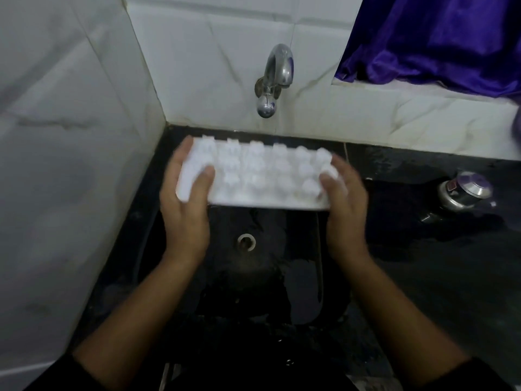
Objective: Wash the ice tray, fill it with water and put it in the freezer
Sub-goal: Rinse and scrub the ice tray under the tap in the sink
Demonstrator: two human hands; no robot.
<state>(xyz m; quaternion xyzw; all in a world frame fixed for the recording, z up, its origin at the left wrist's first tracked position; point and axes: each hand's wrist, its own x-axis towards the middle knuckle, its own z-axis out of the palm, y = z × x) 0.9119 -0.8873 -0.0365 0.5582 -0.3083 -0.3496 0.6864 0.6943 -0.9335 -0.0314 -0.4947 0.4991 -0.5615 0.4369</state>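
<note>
A white plastic ice tray [259,176] is held over the black sink [282,277], just below the chrome tap [275,77]. Its bumpy underside faces up toward me. My left hand [186,204] grips the tray's left end, thumb across the top. At the right end, my right hand [344,204] holds it the same way, thumb on the bumps. No water runs from the tap. The tray looks blurred.
The sink drain [247,241] lies under the tray. A steel can with a purple label [465,191] lies on the wet black counter at right. White tiled walls stand at left and behind. A purple cloth [439,43] hangs at upper right.
</note>
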